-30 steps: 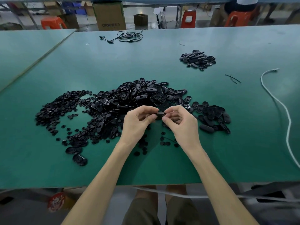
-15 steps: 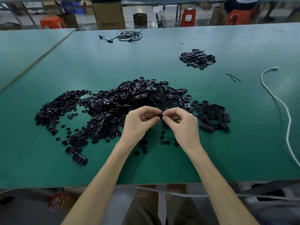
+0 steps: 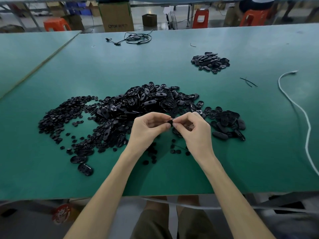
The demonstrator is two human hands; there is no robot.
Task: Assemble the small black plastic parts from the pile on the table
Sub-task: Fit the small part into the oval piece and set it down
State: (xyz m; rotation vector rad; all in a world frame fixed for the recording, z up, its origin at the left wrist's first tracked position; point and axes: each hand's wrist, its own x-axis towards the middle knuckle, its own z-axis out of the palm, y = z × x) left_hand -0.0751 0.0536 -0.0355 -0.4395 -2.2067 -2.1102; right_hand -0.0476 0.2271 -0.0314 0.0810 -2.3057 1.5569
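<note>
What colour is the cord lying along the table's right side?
The cord is white; head view.

A single wide-angle view from the person's head, facing forward and tilted down over the green worktop [image 3: 172, 178]. It sits close: forearms rise from the bottom edge, and the left hand [image 3: 148, 130] and right hand [image 3: 195, 133] meet on a small black part [image 3: 170, 121] mid-frame. The person's legs show below the near edge, and orange stools [image 3: 57, 24] on the floor line the top

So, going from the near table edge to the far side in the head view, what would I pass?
The left hand and right hand pinching a small black part → big pile of black parts → smaller heap → coiled black cable → cardboard box.
</note>
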